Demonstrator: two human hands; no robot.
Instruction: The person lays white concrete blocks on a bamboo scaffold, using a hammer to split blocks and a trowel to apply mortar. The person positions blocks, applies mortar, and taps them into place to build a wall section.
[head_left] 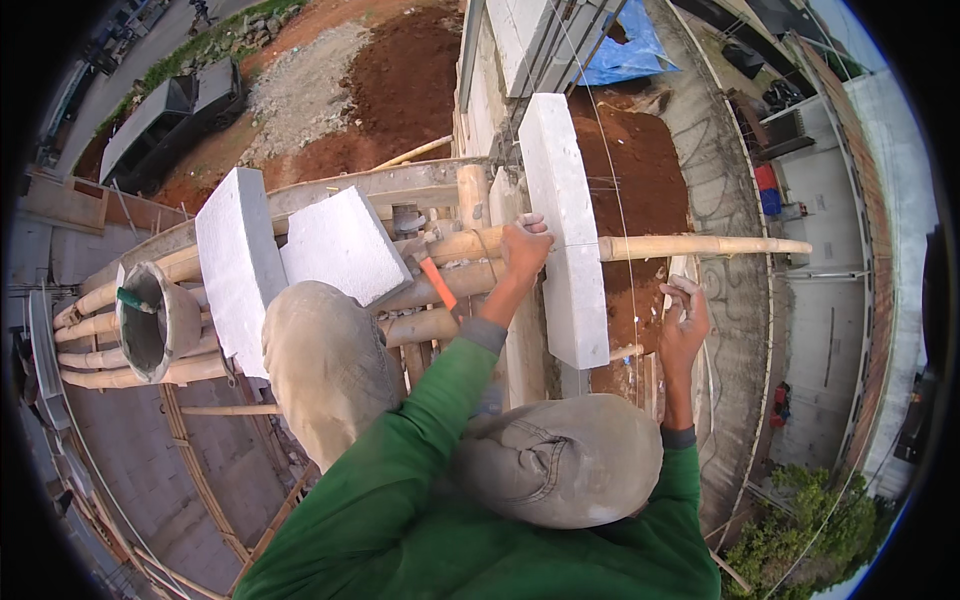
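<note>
A long white block (565, 220) stands on the narrow wall in front of me, a thin dark line crossing its near face. My left hand (525, 245) is closed in a fist close against the block's left side; whatever it may grip is hidden. On the other side, my right hand (685, 305) hangs apart from the block. Its fingers are bent in toward the thumb, and anything between them is too small to make out. A flat orange strip (438, 285) lies on the bamboo poles (440, 250) by my left forearm.
Two more white blocks (240, 270) rest on the poles at left, beside a mortar-crusted bucket (165, 320) containing something green. A bamboo pole (710, 247) juts out to the right. A thin string (610, 150) runs past the block. Red soil (640, 170) lies far below.
</note>
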